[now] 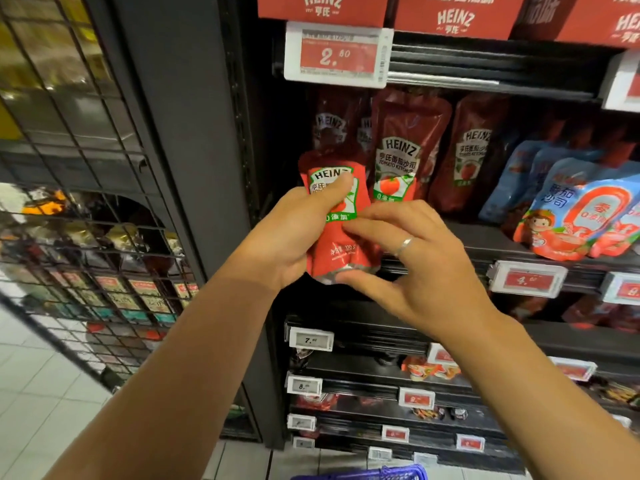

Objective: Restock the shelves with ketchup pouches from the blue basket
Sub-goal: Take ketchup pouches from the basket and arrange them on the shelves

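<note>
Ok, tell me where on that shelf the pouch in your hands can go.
The ketchup pouch fits best at the shelf's left end, between the black upright and the front standing Heinz pouch; pouches stand further back there. Rightward is crowded: another Heinz pouch, then the blue pouches.

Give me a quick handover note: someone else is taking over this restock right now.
Left hand grips a small stack of ketchup pouches, thumb across the label. Right hand pinches the stack's lower edge with its fingertips.
Stack is held up before the left end of the shelf, where Heinz pouches already stand.
Blue basket is just visible below; contents unseen.
Left: set these pouches on the shelf, then fetch any more.
</note>
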`<state>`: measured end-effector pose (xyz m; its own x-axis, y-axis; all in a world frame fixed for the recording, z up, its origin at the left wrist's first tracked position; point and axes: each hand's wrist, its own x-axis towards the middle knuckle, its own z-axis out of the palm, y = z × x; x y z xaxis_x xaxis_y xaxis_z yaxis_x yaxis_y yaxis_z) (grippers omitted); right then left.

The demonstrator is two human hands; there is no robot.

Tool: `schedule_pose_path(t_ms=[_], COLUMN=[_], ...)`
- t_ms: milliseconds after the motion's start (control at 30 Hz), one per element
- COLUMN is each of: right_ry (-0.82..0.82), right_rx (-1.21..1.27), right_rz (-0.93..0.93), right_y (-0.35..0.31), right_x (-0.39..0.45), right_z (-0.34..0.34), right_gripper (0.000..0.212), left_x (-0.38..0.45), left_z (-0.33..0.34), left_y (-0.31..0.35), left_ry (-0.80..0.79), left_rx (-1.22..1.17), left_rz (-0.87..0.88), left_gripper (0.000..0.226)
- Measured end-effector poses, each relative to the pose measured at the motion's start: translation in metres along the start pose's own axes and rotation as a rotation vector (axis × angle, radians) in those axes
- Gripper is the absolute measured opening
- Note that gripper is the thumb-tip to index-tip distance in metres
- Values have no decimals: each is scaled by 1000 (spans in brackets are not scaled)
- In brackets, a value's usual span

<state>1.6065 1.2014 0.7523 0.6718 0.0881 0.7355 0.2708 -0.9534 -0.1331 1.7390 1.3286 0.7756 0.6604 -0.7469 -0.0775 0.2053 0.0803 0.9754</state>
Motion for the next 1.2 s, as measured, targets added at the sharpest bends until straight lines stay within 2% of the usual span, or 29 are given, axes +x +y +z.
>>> schedule_pose_path(t_ms=[67, 267, 433, 500, 533, 600, 700, 733, 800, 867, 900, 1100, 1200], right_ry=[7, -45, -79, -84, -87, -33, 216, 255, 196, 121, 116, 162, 153], right_rx=[6, 31, -5, 33, 73, 206, 385, 363, 342, 299, 256, 140, 136], right_rz=[-50, -131, -280, -270, -217, 22, 486, 602, 765, 847, 875, 827, 799], right_y=[1, 3, 11, 13, 15, 18, 34, 44, 62, 74, 78, 85, 86], right_x=[4, 3, 2, 3, 2, -2, -1, 2, 8, 16, 20, 26, 26], right_z=[-6, -11, -10, -11, -12, -15, -15, -14, -7, 3, 8, 23, 23], right_gripper=[52, 40, 34, 35, 37, 40, 36, 40, 60, 75, 74, 36, 31], left_x=[-4, -4, -3, -1, 0, 4, 14, 18, 28, 38, 43, 68, 72], left_z=[1, -6, -12, -13, -13, -17, -26, -27, -25, -20, -16, -9, -14], left_y=[-3, -5, -3, -3, -2, 3, 13, 16, 19, 21, 21, 9, -6], left_ry=[2, 177, 159, 150, 152, 179, 248, 273, 319, 383, 421, 537, 523], left_rx=[70, 215, 290, 297, 287, 274, 343, 367, 437, 554, 605, 682, 662], left_rz=[56, 119, 171, 223, 245, 287, 319, 313, 318, 369, 404, 606, 661], left_gripper=[34, 60, 56, 46, 43, 43, 41, 41, 42, 45, 47, 76, 73])
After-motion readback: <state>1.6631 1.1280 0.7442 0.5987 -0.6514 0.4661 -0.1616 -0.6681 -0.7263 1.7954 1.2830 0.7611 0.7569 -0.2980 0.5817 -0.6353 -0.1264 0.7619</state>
